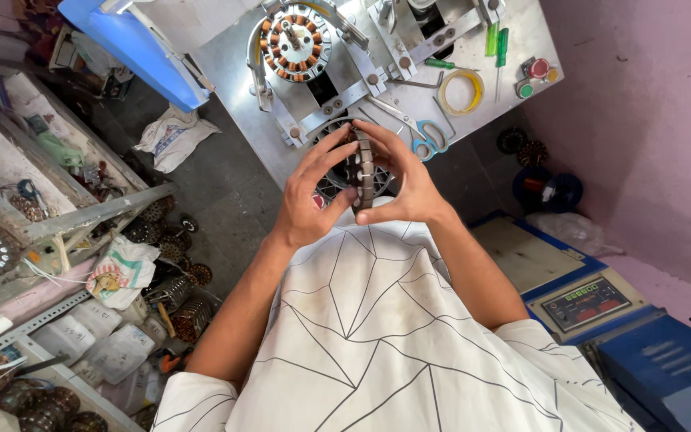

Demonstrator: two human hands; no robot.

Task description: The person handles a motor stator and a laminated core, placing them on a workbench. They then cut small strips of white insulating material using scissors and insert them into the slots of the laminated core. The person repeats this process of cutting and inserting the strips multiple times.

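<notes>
Stator core between both hands, scissors right, wound stator behind on table

A small motor-winding workshop. A metal tabletop carries a winding fixture holding a stator with copper coils, beside scissors, screwdrivers and a loop of yellow wire. Metal shelving at the side stores further wound stators and bagged parts; a blue control unit with a digital display stands opposite.
</notes>
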